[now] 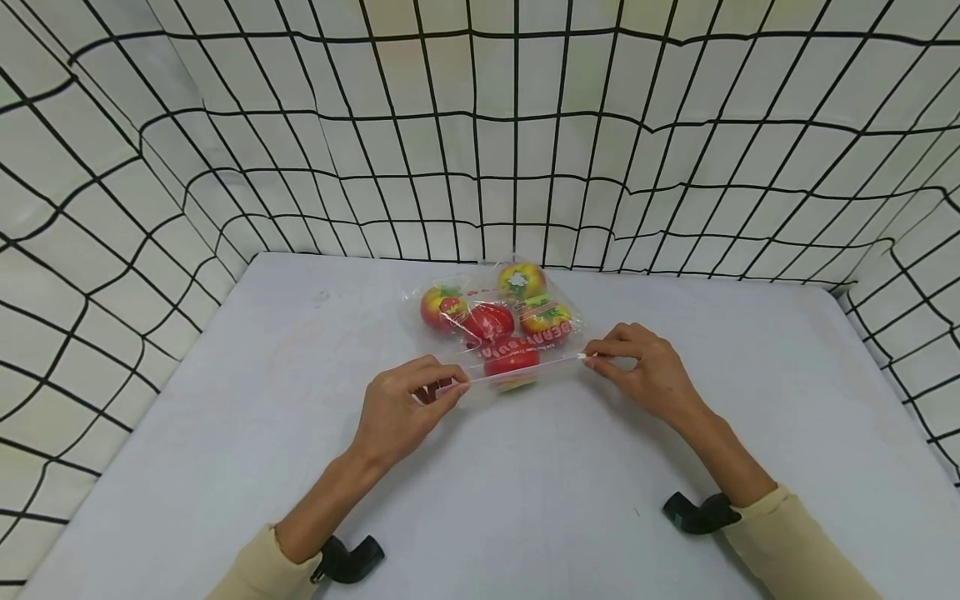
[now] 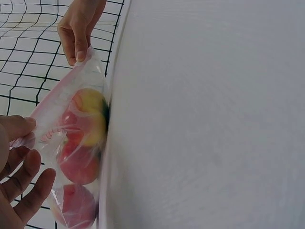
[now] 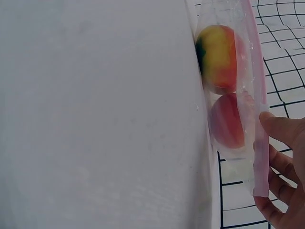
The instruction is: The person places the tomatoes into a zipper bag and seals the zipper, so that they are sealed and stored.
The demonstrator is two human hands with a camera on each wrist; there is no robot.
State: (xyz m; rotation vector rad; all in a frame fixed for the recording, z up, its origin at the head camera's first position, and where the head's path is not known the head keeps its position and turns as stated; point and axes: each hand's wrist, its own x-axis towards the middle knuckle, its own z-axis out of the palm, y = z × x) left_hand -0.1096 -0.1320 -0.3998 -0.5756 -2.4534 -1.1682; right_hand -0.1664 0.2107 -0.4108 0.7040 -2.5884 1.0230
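Observation:
A clear zip bag [image 1: 558, 350] with red printing and a pink-edged closure lies at the far middle of the table. Inside are several round red and yellow fruits [image 1: 489, 322], some with green at the top. My left hand [image 1: 405, 408] pinches the left end of the bag's closure between thumb and forefinger, its other fingers loosely bent. At the right end, my right hand [image 1: 648, 375] pinches the strip [image 3: 260, 167] near a small whitish piece. Between the hands the closure is drawn out in a nearly straight line, raised towards me.
The white table [image 1: 540, 492] stretches to both sides and in front of the bag. Black netting [image 1: 517, 117] over pale walls rises along the back and both sides. A black wrist-worn device [image 1: 352, 560] sticks out from the left sleeve, and another [image 1: 701, 512] from the right.

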